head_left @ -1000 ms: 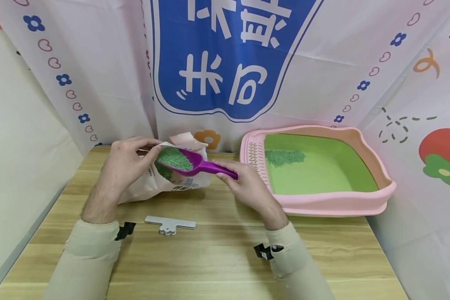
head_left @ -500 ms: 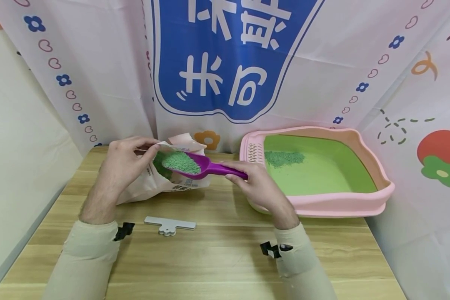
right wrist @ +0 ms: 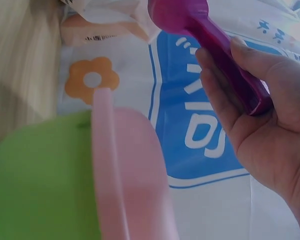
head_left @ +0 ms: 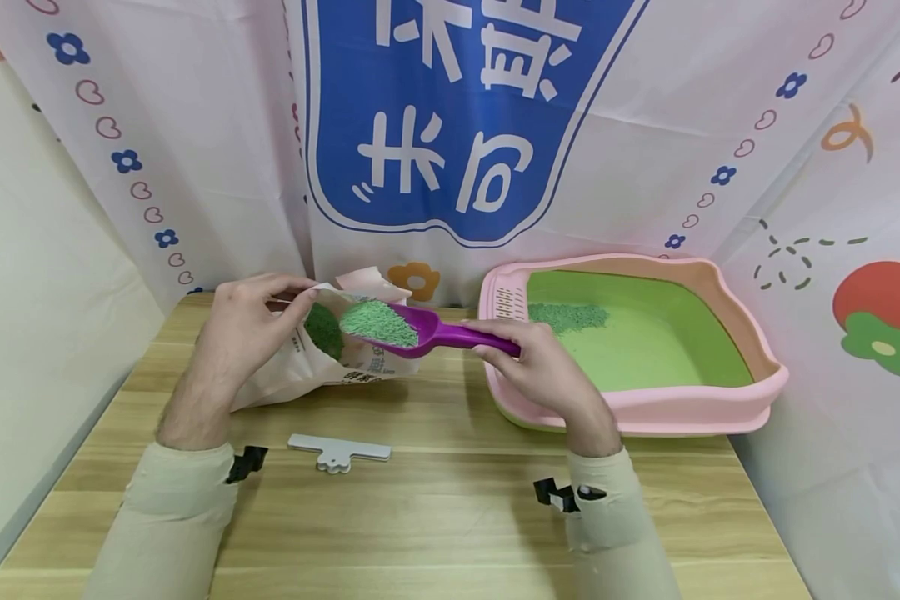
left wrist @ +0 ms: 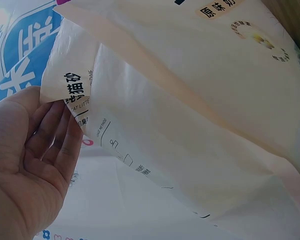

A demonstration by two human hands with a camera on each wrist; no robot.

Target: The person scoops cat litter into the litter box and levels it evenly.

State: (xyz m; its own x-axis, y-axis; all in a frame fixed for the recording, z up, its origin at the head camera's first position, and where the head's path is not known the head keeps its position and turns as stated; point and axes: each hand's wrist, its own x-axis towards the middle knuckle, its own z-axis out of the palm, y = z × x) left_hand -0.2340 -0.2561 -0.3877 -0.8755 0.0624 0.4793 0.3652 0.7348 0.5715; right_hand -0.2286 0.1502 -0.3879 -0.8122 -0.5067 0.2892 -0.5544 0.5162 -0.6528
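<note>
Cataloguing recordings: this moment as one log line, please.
left hand: pinches bag at opening | right hand: holds purple scoop of green pellets | pink-rimmed tray: pellets inside | grey clip: on table

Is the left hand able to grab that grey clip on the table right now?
Probably not while it's busy: the left hand is pinching the edge of the bag. If it let go, likely yes, because the grey clip lies nearby on the table with nothing on top.

Pale wood-grain table [head_left: 450, 533] before a white backdrop [head_left: 232, 125] with a blue panel [head_left: 461, 108] and an orange flower [head_left: 415, 282]
</note>
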